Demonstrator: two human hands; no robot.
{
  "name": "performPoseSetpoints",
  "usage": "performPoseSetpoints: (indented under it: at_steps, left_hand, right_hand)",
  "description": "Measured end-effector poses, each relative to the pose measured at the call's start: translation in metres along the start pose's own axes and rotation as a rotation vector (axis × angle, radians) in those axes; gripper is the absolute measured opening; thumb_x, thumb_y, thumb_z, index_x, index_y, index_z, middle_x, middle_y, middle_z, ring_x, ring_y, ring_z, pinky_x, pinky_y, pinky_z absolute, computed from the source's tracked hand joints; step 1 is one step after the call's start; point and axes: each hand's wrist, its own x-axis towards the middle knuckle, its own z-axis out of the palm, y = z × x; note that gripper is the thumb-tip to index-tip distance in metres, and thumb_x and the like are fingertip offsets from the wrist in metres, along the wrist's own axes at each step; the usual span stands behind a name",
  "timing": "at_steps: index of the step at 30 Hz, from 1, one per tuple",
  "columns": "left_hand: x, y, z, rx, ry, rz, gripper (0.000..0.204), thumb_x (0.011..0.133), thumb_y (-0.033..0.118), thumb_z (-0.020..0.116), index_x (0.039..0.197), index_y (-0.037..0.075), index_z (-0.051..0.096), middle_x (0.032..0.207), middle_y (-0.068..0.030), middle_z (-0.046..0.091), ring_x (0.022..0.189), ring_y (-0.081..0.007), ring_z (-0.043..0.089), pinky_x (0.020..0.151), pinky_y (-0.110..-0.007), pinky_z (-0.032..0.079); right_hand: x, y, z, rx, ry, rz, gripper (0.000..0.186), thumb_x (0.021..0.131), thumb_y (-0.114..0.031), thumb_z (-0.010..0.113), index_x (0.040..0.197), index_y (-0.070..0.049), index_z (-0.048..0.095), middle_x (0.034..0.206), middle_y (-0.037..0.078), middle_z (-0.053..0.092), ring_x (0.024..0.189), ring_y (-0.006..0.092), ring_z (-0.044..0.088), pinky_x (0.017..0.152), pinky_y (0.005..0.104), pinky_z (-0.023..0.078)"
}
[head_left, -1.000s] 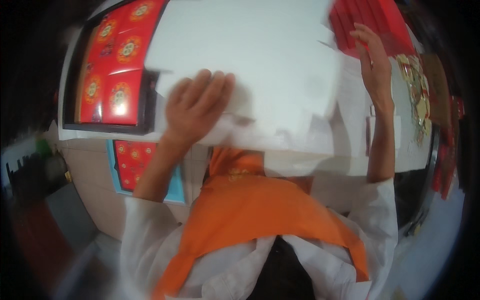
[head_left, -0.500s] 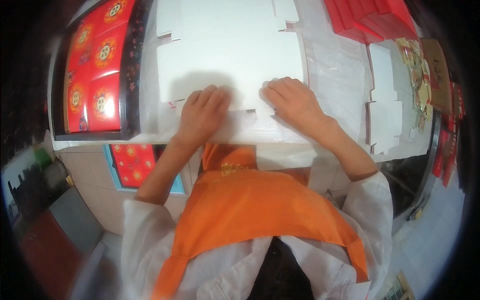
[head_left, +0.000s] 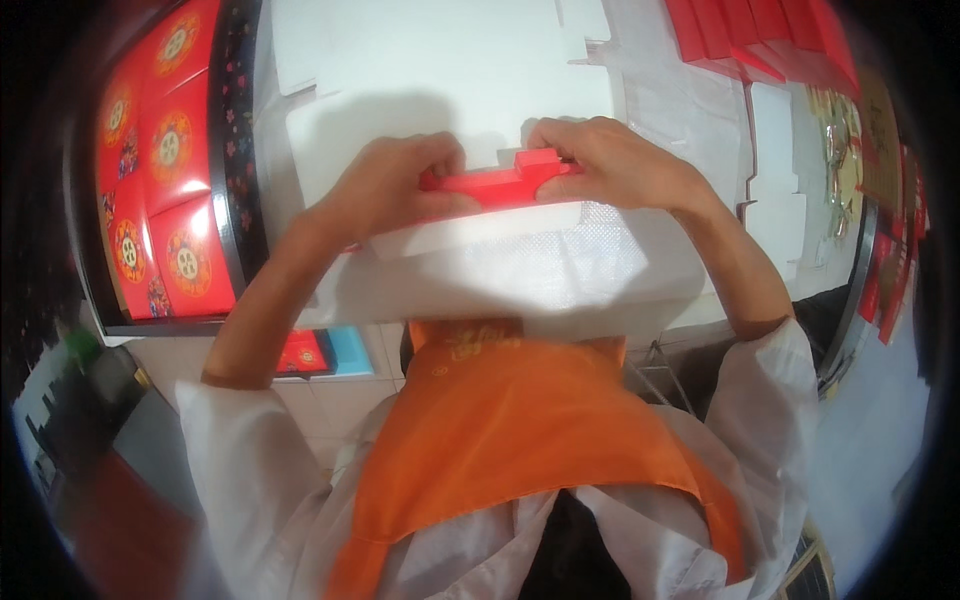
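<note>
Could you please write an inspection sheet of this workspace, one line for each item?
Surface: white table, mostly covered by flat white card sheets.
Job's things: a folded card blank, red outside and white inside, held up at the table's near edge.
Clutter: a stack of red printed boxes at the left; red flat pieces at the top right; white die-cut cards at the right.
Hands: left hand and right hand both grip the card's red edge.
Cables: nothing seen.
Surroundings: orange apron, white sleeves, pale tiled floor.
</note>
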Motion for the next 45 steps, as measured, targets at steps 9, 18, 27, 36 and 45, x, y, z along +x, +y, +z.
performPoseSetpoints:
  at_steps: [9, 18, 27, 36, 45]
  left_hand:
    - [0.005, -0.004, 0.022, 0.426, 0.318, 0.210, 0.038, 0.075, 0.028, 0.065, 0.108, 0.012, 0.056, 0.108, -0.0086, 0.055, 0.109, -0.0225, 0.046, 0.095, -0.037, 0.032]
    - [-0.055, 0.020, 0.092, 0.832, 0.621, 0.390, 0.042, 0.070, 0.010, 0.058, 0.112, 0.008, 0.054, 0.104, -0.0060, 0.054, 0.098, -0.0210, 0.053, 0.078, -0.034, 0.042]
    - [-0.044, 0.029, 0.110, 0.648, 0.746, 0.386, 0.037, 0.068, 0.014, 0.066, 0.103, 0.009, 0.055, 0.101, -0.0035, 0.055, 0.096, -0.0215, 0.053, 0.076, -0.034, 0.042]
    - [-0.033, 0.046, 0.107, 0.430, 0.713, 0.279, 0.022, 0.066, 0.018, 0.072, 0.082, 0.012, 0.058, 0.089, 0.0001, 0.055, 0.092, -0.0205, 0.054, 0.068, -0.033, 0.040]
    - [-0.014, 0.046, 0.087, 0.217, 0.600, 0.133, 0.016, 0.069, 0.018, 0.070, 0.074, 0.008, 0.058, 0.083, -0.0041, 0.056, 0.083, -0.0248, 0.053, 0.068, -0.034, 0.041]
  right_hand:
    - [-0.005, -0.010, 0.014, -0.076, 0.120, 0.047, 0.027, 0.078, -0.020, 0.060, 0.099, -0.008, 0.048, 0.072, 0.012, 0.058, 0.069, 0.0280, 0.058, 0.060, 0.0394, 0.044]
    - [-0.049, -0.006, 0.108, -0.570, 0.805, -0.440, 0.031, 0.071, -0.008, 0.058, 0.102, -0.014, 0.060, 0.098, 0.003, 0.054, 0.094, 0.0190, 0.051, 0.083, 0.0334, 0.039]
    - [-0.050, 0.004, 0.114, -0.195, 0.837, -0.447, 0.017, 0.070, -0.011, 0.065, 0.084, -0.009, 0.056, 0.090, 0.005, 0.053, 0.084, 0.0234, 0.050, 0.074, 0.0345, 0.039]
    - [-0.055, -0.012, 0.094, 0.017, 0.576, -0.223, 0.013, 0.074, -0.009, 0.063, 0.082, -0.006, 0.053, 0.084, 0.008, 0.050, 0.081, 0.0277, 0.046, 0.073, 0.0359, 0.038]
    - [-0.040, -0.017, 0.070, -0.015, 0.423, -0.073, 0.013, 0.077, -0.013, 0.061, 0.077, -0.004, 0.053, 0.068, 0.010, 0.052, 0.068, 0.0274, 0.050, 0.065, 0.0371, 0.040]
